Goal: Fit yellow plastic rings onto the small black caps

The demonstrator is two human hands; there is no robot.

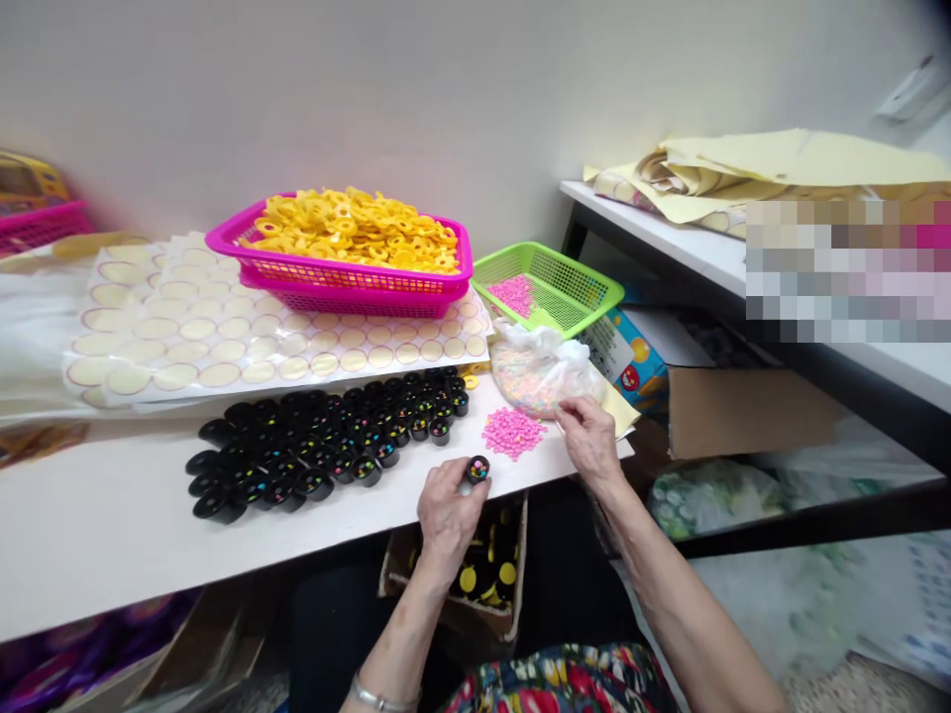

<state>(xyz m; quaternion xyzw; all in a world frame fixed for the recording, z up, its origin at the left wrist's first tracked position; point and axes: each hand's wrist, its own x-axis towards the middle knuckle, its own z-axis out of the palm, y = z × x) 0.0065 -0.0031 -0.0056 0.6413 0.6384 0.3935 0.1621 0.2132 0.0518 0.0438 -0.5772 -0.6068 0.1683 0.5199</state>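
Note:
My left hand [452, 505] holds a small black cup [477, 469] with coloured bits inside, at the front edge of the white table. My right hand [586, 431] is closed at the edge of a clear plastic bag [546, 368] of pale multicoloured pieces; what its fingertips pinch is too small to make out. Between my hands and a little farther back lies a pile of pink pieces [512, 433]. Rows of similar black cups [327, 441], many with coloured bits in them, stand to the left.
A pink basket [357, 287] heaped with yellow rings sits on printed sheets [185, 327]. Behind the bag is a green basket [554, 287] with pink pieces. Below the table edge, a cardboard box [516, 594] holds black and yellow parts. Another table [669, 233] stands at right.

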